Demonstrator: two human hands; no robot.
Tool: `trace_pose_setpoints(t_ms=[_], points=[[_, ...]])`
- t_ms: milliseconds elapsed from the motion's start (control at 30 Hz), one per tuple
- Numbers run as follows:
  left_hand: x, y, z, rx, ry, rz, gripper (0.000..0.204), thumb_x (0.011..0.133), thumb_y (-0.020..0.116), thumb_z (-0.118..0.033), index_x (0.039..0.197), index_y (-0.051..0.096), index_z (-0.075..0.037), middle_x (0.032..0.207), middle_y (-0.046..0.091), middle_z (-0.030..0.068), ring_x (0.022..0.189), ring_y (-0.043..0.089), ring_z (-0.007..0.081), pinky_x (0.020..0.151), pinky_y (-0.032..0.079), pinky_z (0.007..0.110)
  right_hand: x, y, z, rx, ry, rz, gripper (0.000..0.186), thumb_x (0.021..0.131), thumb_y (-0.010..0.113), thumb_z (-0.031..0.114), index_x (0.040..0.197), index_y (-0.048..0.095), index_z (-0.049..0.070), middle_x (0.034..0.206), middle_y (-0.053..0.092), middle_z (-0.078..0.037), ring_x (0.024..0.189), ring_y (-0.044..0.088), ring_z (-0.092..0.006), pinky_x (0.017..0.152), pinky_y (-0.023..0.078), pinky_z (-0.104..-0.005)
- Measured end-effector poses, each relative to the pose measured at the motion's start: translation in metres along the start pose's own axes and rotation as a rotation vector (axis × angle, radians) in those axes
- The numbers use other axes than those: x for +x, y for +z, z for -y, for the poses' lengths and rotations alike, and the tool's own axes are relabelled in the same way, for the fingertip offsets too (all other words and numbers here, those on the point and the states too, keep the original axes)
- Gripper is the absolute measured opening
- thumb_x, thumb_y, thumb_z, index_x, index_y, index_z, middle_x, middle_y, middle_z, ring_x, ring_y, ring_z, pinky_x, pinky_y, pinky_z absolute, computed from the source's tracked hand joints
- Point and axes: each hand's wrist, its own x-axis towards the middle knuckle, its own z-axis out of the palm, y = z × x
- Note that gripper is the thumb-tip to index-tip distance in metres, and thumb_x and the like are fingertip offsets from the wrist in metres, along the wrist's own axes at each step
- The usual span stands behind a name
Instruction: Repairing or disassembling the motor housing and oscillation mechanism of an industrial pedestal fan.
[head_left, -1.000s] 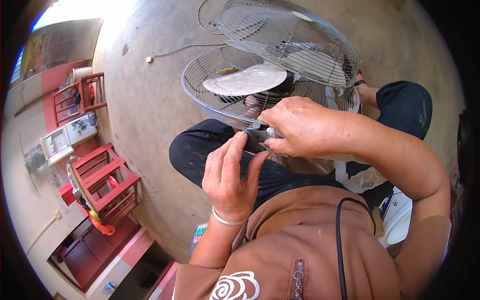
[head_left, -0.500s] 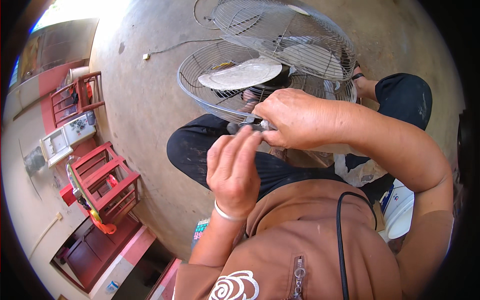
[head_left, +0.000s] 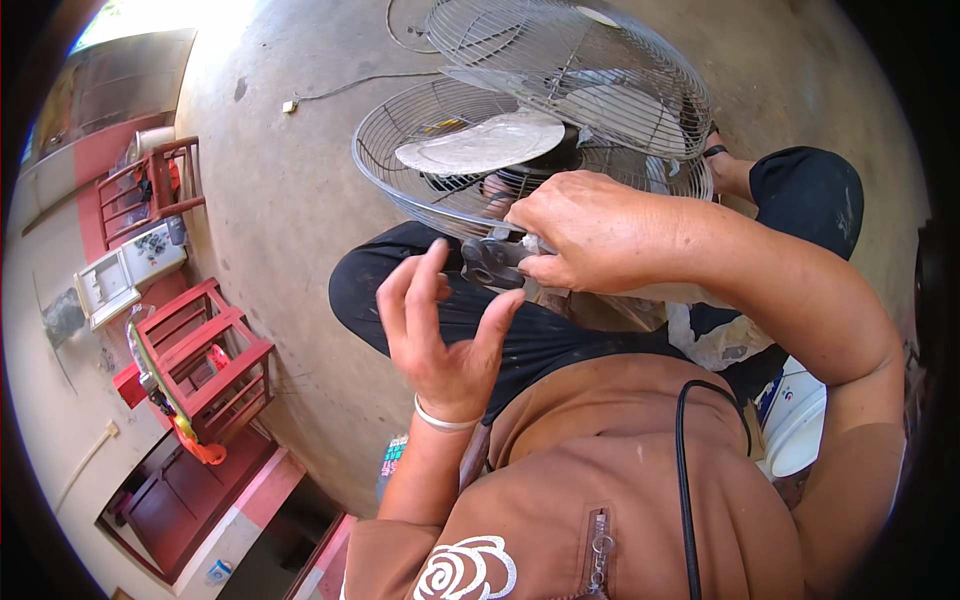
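My left hand [head_left: 435, 335] is open, thumb and fingers spread, with nothing in it. It hovers in front of my lap, just left of a pair of dark metal pliers [head_left: 488, 262]. My right hand [head_left: 585, 235] is closed round the pliers, hiding their handles, and their head sticks out toward the left. A small white scrap shows beside the thumb. Right behind the tool is the near rim of a round wire fan guard [head_left: 375, 185]. Pale fan blades [head_left: 480, 145] lie inside it, and a second wire guard [head_left: 600, 60] leans up behind.
A cord with a pale plug [head_left: 290, 106] runs over the concrete floor [head_left: 290, 180]. Red wooden stools [head_left: 205, 355] stand along the left wall. A crumpled plastic bag [head_left: 715, 340] lies by my right thigh, near a white tub [head_left: 800, 430]. Another person's foot [head_left: 730, 165] shows beyond the guards.
My left hand has drawn back from the pliers toward the lower left, and its fingers have spread. The pliers' head now shows clearly. My right hand stays nearly in place.
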Motion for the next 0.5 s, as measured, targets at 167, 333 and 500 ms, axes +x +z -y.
trace_pose_setpoints(t_ms=[167, 333, 500], points=[[0.004, -0.002, -0.004, -0.006, -0.151, 0.209, 0.047, 0.075, 0.086, -0.009, 0.119, 0.068, 0.0, 0.107, 0.063, 0.0117, 0.081, 0.06, 0.0187, 0.071, 0.051, 0.029, 0.002, 0.001, -0.002, -0.011, -0.01, -0.007, 0.03, 0.081, 0.068, 0.021, 0.082, 0.07, -0.009, 0.08, 0.067, -0.03, 0.086, 0.069, -0.0417, 0.08, 0.055, -0.0467], [0.012, -0.004, -0.02, 0.145, -0.035, 0.302, 0.046, 0.076, 0.07, 0.008, 0.122, 0.067, 0.001, 0.115, 0.063, 0.0166, 0.104, 0.06, 0.0298, 0.088, 0.052, 0.038, -0.001, 0.001, -0.002, 0.007, -0.065, -0.066, 0.029, 0.081, 0.068, 0.019, 0.079, 0.069, -0.009, 0.077, 0.066, -0.03, 0.084, 0.07, -0.0418, 0.08, 0.056, -0.0468], [0.012, -0.004, 0.001, 0.241, 0.259, 0.318, 0.047, 0.079, 0.065, 0.008, 0.125, 0.066, -0.001, 0.13, 0.06, 0.017, 0.113, 0.06, 0.0333, 0.094, 0.051, 0.039, 0.003, -0.003, 0.002, -0.013, 0.033, 0.101, 0.032, 0.082, 0.066, 0.021, 0.097, 0.066, -0.007, 0.089, 0.067, -0.028, 0.093, 0.066, -0.0434, 0.086, 0.051, -0.0498]])
